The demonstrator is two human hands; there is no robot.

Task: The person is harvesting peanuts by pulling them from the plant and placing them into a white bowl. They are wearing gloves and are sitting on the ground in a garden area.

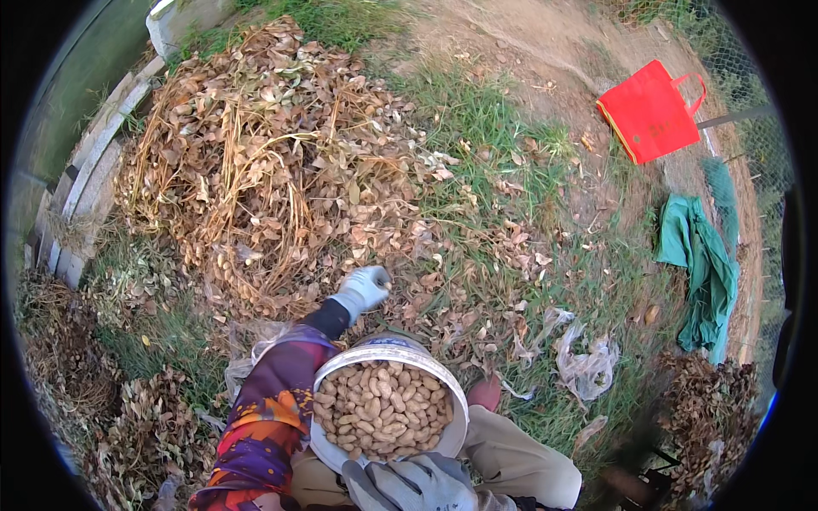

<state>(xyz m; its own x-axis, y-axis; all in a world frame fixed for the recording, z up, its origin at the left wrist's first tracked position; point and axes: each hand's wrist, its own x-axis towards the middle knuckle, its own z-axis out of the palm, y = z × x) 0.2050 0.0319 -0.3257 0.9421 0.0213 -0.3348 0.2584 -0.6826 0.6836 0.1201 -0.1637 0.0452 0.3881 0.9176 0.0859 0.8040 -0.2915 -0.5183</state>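
A white plastic bucket [459, 409] of unshelled peanuts [383, 409] stands between my knees, tilted toward me. Beyond its far rim, my left hand [363, 292] in a pale work glove is curled above fallen dry leaves. A tiny pale spot shows at its dark fingertips; whether it is a peanut I cannot make out. My right hand [415, 482], in a grey glove, lies over the bucket's near rim with its fingers extended and apart. Ahead to the left rises a heap of dried peanut plants [275, 160], with some pods [227, 271] showing at its near edge.
Crumpled clear plastic [585, 361] lies on the grass right of my shoe [484, 391]. Farther right are a green cloth or sheet [703, 274] and a red bag [652, 115]. Concrete edging [105, 150] borders the left side, wire mesh netting [735, 64] the right.
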